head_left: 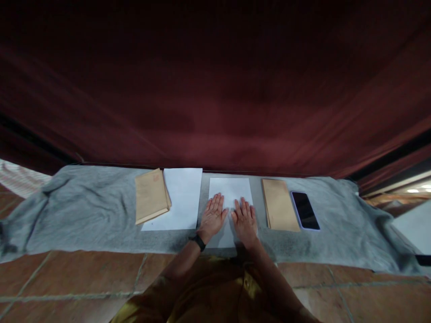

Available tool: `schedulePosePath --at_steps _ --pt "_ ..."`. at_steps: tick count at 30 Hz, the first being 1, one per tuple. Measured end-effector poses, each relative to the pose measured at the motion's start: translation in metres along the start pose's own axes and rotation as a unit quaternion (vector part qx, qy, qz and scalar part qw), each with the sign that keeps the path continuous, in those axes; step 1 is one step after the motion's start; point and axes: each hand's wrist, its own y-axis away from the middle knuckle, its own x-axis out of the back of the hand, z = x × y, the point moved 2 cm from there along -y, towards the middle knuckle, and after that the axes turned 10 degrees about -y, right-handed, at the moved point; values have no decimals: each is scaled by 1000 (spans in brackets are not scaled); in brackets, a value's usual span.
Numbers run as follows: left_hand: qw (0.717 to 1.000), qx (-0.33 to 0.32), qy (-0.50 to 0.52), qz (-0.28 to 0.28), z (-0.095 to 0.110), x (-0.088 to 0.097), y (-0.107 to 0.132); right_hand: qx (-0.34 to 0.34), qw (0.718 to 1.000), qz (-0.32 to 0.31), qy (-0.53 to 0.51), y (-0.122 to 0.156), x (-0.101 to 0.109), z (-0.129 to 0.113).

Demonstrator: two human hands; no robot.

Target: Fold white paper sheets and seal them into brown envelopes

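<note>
A white sheet of paper [229, 186] lies in front of me on a grey cloth. My left hand [213, 216] rests flat on its left side, fingers stretched forward and a dark band around the wrist. On the sheet's right side my right hand [244, 220] also lies flat, its fingers slightly spread. The two thumbs come near each other over the middle of the paper. Neither hand holds anything; the palms hide part of the sheet.
To the left, brown envelopes [150, 197] overlap larger white paper [183, 197]. On the right are more brown envelopes [280, 205] and a phone [305, 211] with a dark screen. The grey cloth [90, 202] is wrinkled at both ends. A dark red fabric [215, 112] rises behind it.
</note>
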Motion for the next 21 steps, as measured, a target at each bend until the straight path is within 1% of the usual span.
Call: schedulePosePath --at_steps 4,6,7,10,12,14,17,19,21 --pt "997 70 -7 -12 -16 -6 -20 -45 999 3 19 7 -6 6" --pt "995 96 -9 -14 -16 -7 -33 -56 998 0 20 6 -6 7" --pt "995 96 -9 -13 -15 -7 -40 -56 998 -4 17 2 -6 7" --pt "999 48 0 -17 -5 -6 -58 -25 999 -28 -12 -24 -8 3" --pt "999 11 7 -32 0 -7 -68 1 998 -45 -37 -50 -11 0" --pt "999 -9 11 -48 1 -10 -74 10 998 -55 -43 -77 -17 -1" --pt "998 -5 13 -57 -3 -16 -80 22 997 -65 -27 -106 -27 3" --pt "998 10 13 -59 -6 -19 -82 18 998 -56 -10 -115 -34 8" --pt "998 31 13 -58 -8 -21 -83 6 999 -38 3 -118 -38 15"
